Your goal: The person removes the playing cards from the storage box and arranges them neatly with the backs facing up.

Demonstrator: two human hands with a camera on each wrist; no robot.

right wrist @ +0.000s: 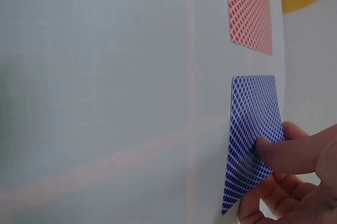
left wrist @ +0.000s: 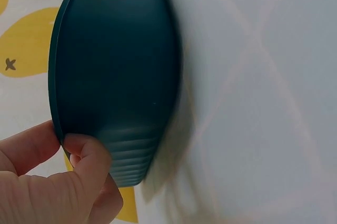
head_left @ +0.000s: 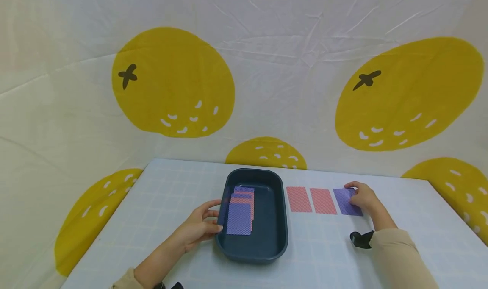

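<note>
A dark blue-green tray (head_left: pixel 267 246) stands on the table with several blue- and red-backed playing cards (head_left: pixel 239 219) overlapping along its left side. My left hand (head_left: pixel 198 226) pinches the tray's left rim, thumb on the near side, as the left wrist view shows at the tray wall (left wrist: pixel 116 66). Off to the right, my right hand (head_left: pixel 364 198) holds a blue-backed playing card (head_left: pixel 344 202) by its right edge. In the right wrist view the thumb (right wrist: pixel 284 155) lies on the patterned back of that card (right wrist: pixel 253 108), with the other fingers partly hidden beneath it.
Two red-backed cards (head_left: pixel 299 199) lie side by side between the tray and the blue card. A light checked cloth (head_left: pixel 160 195) covers the table. Behind it rises a white curtain (head_left: pixel 282 90) with large yellow fruit prints.
</note>
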